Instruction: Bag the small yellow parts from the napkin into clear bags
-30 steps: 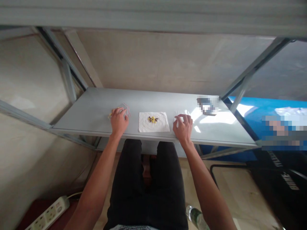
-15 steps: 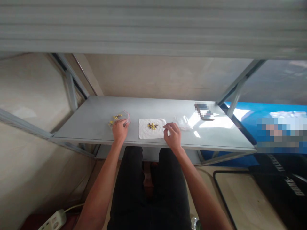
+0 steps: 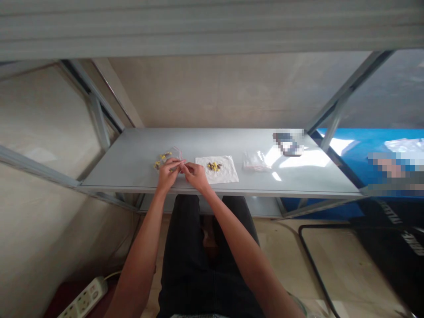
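Observation:
My left hand [image 3: 168,173] and my right hand [image 3: 196,176] meet over the shelf, their fingertips pinched together. Whatever they hold is too small and too covered to name. Just behind the fingers lies a clear plastic bag [image 3: 175,151] with a reddish strip along its edge. Small yellow and dark pieces [image 3: 163,157] lie close beyond my left hand, partly hidden by it. Right of my hands, a white cloth or paper sheet [image 3: 228,174] lies flat, bearing a small pile of yellow and dark pieces [image 3: 214,166].
More clear plastic bags [image 3: 255,161] lie on the grey shelf [image 3: 132,159], right of the white sheet. A blurred phone-like object [image 3: 288,143] rests at the back right. Metal struts flank the shelf, and another board [image 3: 212,31] hangs overhead. A power strip [image 3: 84,298] is at lower left.
My right hand has moved left from the white sheet's right edge to meet my left hand. The left hand stays near the bag, and the camera view has shifted slightly.

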Tool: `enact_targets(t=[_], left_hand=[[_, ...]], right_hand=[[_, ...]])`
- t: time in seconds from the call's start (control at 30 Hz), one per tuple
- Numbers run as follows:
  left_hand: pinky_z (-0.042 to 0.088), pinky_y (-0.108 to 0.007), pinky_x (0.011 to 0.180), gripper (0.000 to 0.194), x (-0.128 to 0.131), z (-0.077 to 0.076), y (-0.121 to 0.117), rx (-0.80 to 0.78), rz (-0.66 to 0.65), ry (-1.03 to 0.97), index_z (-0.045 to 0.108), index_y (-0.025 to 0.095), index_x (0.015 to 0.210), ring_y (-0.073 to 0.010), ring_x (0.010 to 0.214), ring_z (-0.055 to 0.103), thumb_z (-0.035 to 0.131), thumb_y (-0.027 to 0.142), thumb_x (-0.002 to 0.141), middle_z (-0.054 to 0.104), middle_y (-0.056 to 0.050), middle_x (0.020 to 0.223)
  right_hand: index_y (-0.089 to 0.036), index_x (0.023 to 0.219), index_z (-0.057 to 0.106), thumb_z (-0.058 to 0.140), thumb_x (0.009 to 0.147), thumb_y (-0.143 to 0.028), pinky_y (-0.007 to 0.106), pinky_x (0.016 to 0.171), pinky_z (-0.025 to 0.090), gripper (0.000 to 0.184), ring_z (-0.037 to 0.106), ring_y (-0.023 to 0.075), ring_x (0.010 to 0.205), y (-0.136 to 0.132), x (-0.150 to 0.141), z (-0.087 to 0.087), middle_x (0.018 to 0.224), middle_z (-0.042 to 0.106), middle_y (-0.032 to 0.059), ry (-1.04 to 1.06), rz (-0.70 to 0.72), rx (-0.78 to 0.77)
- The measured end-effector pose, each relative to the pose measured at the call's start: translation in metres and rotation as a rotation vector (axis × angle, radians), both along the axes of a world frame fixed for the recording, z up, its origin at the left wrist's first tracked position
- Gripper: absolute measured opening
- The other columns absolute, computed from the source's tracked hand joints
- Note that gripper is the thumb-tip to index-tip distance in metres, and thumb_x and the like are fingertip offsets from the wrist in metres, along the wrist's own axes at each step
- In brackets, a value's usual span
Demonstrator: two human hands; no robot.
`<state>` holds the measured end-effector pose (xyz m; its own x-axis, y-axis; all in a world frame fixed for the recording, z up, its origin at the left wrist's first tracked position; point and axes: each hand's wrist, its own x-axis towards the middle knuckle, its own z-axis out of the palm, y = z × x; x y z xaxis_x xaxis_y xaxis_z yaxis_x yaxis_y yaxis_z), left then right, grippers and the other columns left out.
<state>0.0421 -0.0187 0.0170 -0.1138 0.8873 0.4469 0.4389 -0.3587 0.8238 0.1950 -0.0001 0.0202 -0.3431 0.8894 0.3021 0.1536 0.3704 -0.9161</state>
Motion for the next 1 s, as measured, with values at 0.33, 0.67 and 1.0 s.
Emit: enact_targets(t=[0.33,0.67,1.0], left_hand=[[0.055,-0.034,0.087,0.033,0.001,0.004,-0.005,-0.044,-0.101,-0.051,0.080,0.023,0.112,-0.0208,0.092,0.067,0.072,0.041,0.086,0.072,-0.006,0.096],[0.059,-0.034,0.075,0.027,0.002,0.000,-0.007,-0.151,-0.033,-0.136,0.082,0.018,0.086,-0.0227,0.073,0.073,0.076,0.044,0.081,0.079,-0.005,0.078],[0.052,-0.026,0.061,0.019,0.004,-0.008,-0.003,-0.025,0.288,-0.208,0.077,0.017,0.079,-0.0153,0.058,0.064,0.072,0.035,0.080,0.070,0.000,0.063]], right_hand=[[-0.018,0.088,0.068,0.056,0.091,-0.050,0.024,0.056,0.045,0.034,0.056,0.0130,0.049,0.006,0.002,-0.014,0.057,0.061,-0.0012,0.115,-0.051,-0.119],[-0.022,0.078,0.055,0.043,0.103,-0.041,0.024,0.067,0.040,0.034,0.055,0.0147,0.067,0.001,0.003,-0.008,0.070,0.059,0.0000,-0.085,-0.152,0.132],[-0.022,0.075,0.054,0.053,0.093,-0.020,0.026,0.073,0.041,0.018,0.059,0.0177,0.076,-0.011,-0.007,-0.005,0.082,0.065,0.0042,-0.301,-0.261,0.189]])
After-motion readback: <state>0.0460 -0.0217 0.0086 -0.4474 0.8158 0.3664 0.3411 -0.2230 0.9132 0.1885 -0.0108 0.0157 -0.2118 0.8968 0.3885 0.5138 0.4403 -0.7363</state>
